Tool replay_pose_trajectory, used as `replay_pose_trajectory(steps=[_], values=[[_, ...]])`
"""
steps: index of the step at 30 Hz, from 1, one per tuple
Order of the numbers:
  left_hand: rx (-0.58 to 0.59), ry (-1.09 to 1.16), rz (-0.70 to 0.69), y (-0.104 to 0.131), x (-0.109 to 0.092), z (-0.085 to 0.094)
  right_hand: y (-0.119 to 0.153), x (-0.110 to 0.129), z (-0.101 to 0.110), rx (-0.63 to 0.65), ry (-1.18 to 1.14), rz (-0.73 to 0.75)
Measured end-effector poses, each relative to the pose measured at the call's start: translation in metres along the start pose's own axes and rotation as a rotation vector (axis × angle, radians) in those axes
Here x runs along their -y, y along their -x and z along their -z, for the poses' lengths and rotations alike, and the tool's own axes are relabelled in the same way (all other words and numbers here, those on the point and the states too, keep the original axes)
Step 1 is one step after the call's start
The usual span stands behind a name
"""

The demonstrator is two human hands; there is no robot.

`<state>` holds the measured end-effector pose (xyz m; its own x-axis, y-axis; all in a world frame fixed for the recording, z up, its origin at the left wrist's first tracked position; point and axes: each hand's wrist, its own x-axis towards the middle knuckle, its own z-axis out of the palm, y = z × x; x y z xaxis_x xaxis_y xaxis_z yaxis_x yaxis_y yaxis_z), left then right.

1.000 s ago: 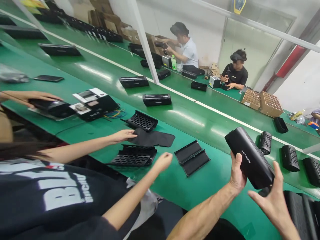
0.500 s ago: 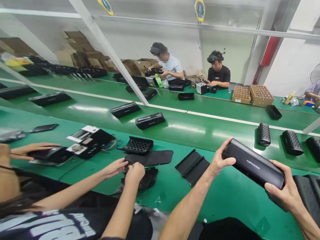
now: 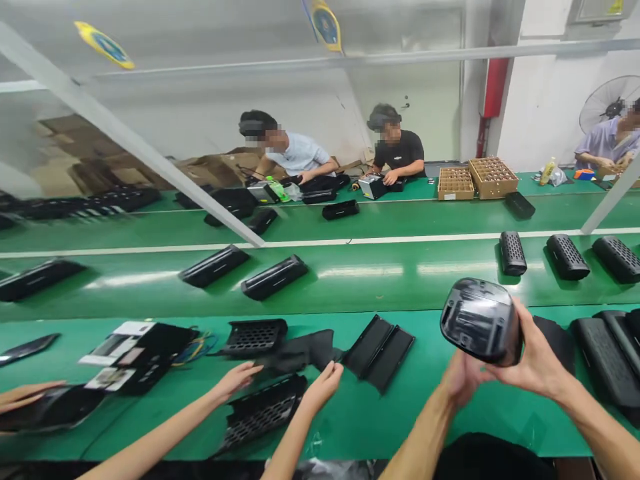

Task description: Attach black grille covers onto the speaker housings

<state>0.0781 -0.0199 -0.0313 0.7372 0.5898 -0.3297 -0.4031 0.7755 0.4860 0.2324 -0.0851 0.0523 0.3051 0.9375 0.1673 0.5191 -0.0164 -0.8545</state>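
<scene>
Both my hands hold a black speaker-like case (image 3: 480, 320) above the green table (image 3: 390, 427), its glossy end face turned toward the camera. My left hand (image 3: 463, 380) supports it from below, with the fingers partly hidden behind it. Along its right side, my right hand (image 3: 537, 357) grips the case. Just right of my right hand, black casings (image 3: 605, 360) lie on the table. To the left, an open pair of black panels (image 3: 380, 350) rests flat.
At left, another person's hands (image 3: 325, 383) handle a dark sheet (image 3: 295, 353) beside perforated black shells (image 3: 265, 410). Black cases (image 3: 275, 277) sit on the green conveyor (image 3: 360, 283). People work across it near compartment boxes (image 3: 493, 179). A slanted white post (image 3: 130, 140) crosses the left.
My hands have turned the case from showing its long lettered side to showing its end. My left hand has moved beneath it. The neighbour's hands have spread apart, and the camera view has swung right.
</scene>
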Motion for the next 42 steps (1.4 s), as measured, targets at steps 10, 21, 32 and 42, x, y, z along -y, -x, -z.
replay_pose_trajectory(steps=[10,21,32,42], values=[[-0.034,-0.957,-0.347,0.020,-0.067,0.012,-0.011,-0.017,0.038,0.420,0.585,0.155],[-0.126,-0.772,-0.360,0.029,-0.060,0.035,0.057,-0.066,0.044,0.171,-0.232,-0.208],[-0.219,-0.701,-0.217,-0.004,-0.049,0.069,0.045,-0.083,0.009,0.039,-0.347,-0.464],[-0.454,-0.688,0.047,-0.066,-0.064,0.123,0.034,-0.126,-0.030,0.103,-0.460,-0.811]])
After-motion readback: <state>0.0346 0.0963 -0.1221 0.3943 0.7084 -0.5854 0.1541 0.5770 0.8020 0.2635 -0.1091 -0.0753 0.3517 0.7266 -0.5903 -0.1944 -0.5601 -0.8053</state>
